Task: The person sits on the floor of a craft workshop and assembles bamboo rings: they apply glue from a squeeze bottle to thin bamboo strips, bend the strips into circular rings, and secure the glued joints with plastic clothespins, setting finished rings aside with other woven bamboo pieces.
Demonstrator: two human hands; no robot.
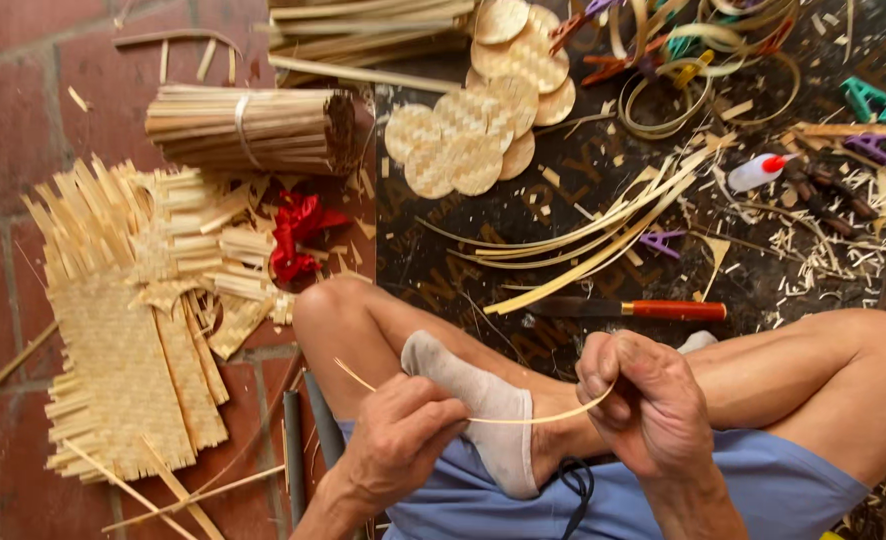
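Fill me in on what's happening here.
A person sits cross-legged on the floor, holding a thin bamboo strip between both hands: the left hand pinches one end, the right hand grips the other, so the strip bows across a socked foot. In front lie a knife, loose strips, woven discs, a tied bundle and woven mats.

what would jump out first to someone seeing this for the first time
Both hands, the left hand and the right hand, pinch a thin bamboo strip bowed between them over the person's crossed legs. Above lie round woven discs and a red-handled knife on a dark mat. To the left, woven bamboo sheets spread over the brick floor.
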